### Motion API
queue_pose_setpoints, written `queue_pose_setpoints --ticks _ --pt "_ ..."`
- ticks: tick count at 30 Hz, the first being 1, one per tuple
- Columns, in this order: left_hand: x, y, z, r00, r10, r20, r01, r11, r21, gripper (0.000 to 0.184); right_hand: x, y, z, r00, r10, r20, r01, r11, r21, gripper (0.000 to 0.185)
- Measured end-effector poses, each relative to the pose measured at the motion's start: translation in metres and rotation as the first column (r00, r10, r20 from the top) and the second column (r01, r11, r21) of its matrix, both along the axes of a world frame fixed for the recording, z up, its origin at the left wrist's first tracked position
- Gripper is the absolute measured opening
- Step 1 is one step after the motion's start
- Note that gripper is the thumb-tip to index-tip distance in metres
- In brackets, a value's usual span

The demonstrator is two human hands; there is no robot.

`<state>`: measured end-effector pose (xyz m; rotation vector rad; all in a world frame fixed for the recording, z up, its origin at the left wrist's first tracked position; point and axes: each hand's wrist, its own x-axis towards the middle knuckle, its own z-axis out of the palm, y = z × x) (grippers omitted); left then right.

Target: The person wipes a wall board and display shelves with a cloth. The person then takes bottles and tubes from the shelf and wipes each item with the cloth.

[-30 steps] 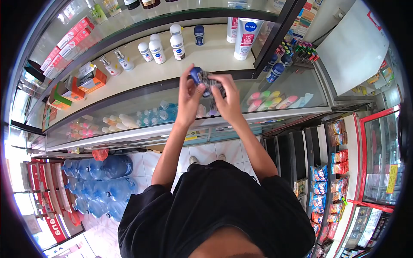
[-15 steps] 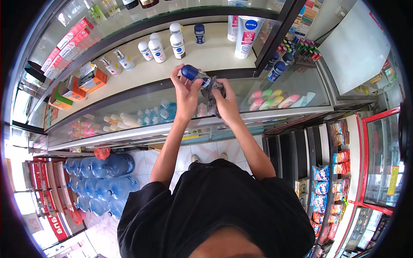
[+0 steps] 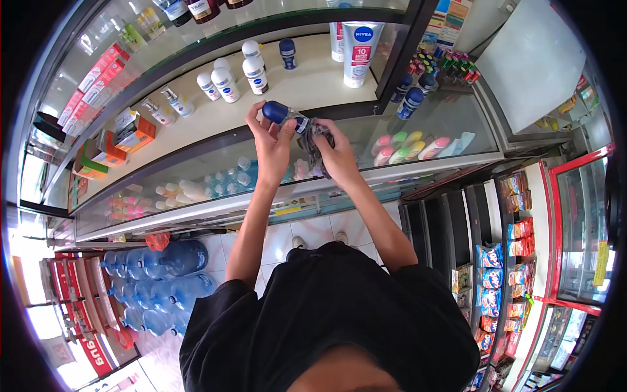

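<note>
My left hand (image 3: 271,144) grips a roll-on deodorant bottle (image 3: 277,113) by its dark blue cap, tilted with the base toward the right. In my right hand (image 3: 334,150) is a crumpled dark grey cloth (image 3: 318,140), pressed against the bottle's lower end. Both hands are above the front edge of the glass display case. Behind them on the shelf stand several white roll-on deodorants (image 3: 224,85), one dark blue roll-on (image 3: 288,54) and white Nivea tubes (image 3: 358,59).
Orange boxes (image 3: 135,130) and two small pump bottles (image 3: 176,101) stand on the shelf's left. Colourful bottles (image 3: 392,149) lie behind the lower glass. Large blue water jugs (image 3: 185,257) are on the floor at left. Snack packets (image 3: 491,277) hang at right.
The shelf and its goods appear shifted slightly left and up as the view moves. My hands still hold the bottle and cloth together, a little farther left in view.
</note>
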<state>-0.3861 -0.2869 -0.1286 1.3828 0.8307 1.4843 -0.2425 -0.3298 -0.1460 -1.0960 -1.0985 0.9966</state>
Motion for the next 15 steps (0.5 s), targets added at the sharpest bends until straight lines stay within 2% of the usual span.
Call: queue_pose_setpoints --ticks 3,4,7,8,10,15 --pt "0.002 0.003 0.004 1.000 0.017 -0.012 -0.017 1.000 0.017 0.063 0.000 -0.003 0.002 0.990 -0.038 0.133 0.013 0.983 0.184 0.027" --pt "0.002 0.001 0.007 1.000 0.026 0.000 -0.026 1.000 0.012 0.063 0.002 -0.008 0.004 0.981 0.004 0.196 -0.041 0.981 0.188 0.025" --pt "0.005 -0.004 0.008 0.996 -0.026 0.081 0.035 0.994 -0.107 0.061 0.002 -0.007 0.009 0.985 -0.056 0.162 0.036 0.992 0.123 0.025" --pt "0.006 -0.005 0.009 0.998 -0.020 0.061 0.026 0.994 -0.108 0.061 0.003 -0.004 0.008 0.975 -0.136 0.177 0.100 0.975 0.198 0.026" --pt "0.005 -0.006 0.012 1.000 -0.003 0.022 0.006 0.994 -0.107 0.059 0.003 -0.009 0.007 0.961 -0.113 0.251 0.042 0.962 0.269 0.028" --pt "0.004 -0.008 0.013 0.995 -0.009 0.099 0.021 0.992 -0.127 0.060 0.001 -0.014 0.013 0.933 -0.178 0.311 0.064 0.937 0.345 0.032"
